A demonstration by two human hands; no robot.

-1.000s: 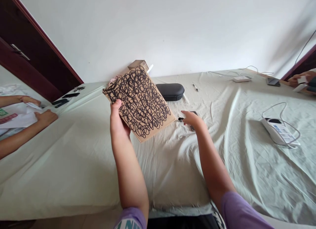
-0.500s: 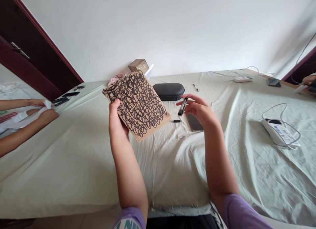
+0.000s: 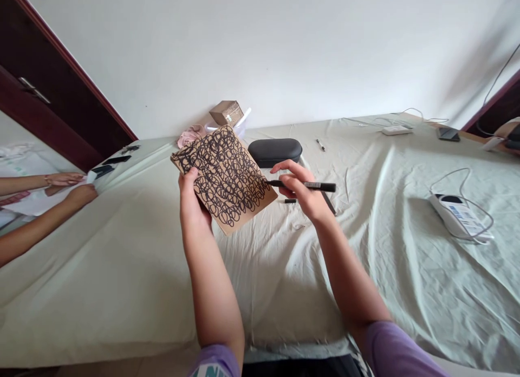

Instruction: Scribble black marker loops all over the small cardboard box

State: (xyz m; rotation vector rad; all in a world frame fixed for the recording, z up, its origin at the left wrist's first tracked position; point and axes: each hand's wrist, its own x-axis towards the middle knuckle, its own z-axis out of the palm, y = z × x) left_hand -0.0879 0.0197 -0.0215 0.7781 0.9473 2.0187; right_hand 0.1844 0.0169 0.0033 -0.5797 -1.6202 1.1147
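My left hand [image 3: 193, 201] grips the lower left edge of a brown cardboard sheet [image 3: 225, 176] covered in black scribbled loops, holding it tilted above the bed. My right hand [image 3: 300, 187] pinches a black marker [image 3: 309, 186] held level, its tip pointing left and close to the cardboard's right edge. The marker's black cap [image 3: 290, 201] lies on the sheet just below the hand. A dark phone [image 3: 328, 203] lies partly hidden behind my right hand.
A pale green bedsheet [image 3: 122, 268] covers the surface. A black case [image 3: 275, 150] lies behind the cardboard, a small brown box [image 3: 226, 112] by the wall. A white device with a cable [image 3: 457, 214] sits right. Another person's hands [image 3: 77, 188] work at the left edge.
My right hand picked the marker up from the sheet, lifted it and turned it level with the tip toward the cardboard. The cap stayed on the sheet. The cardboard tilted slightly lower.
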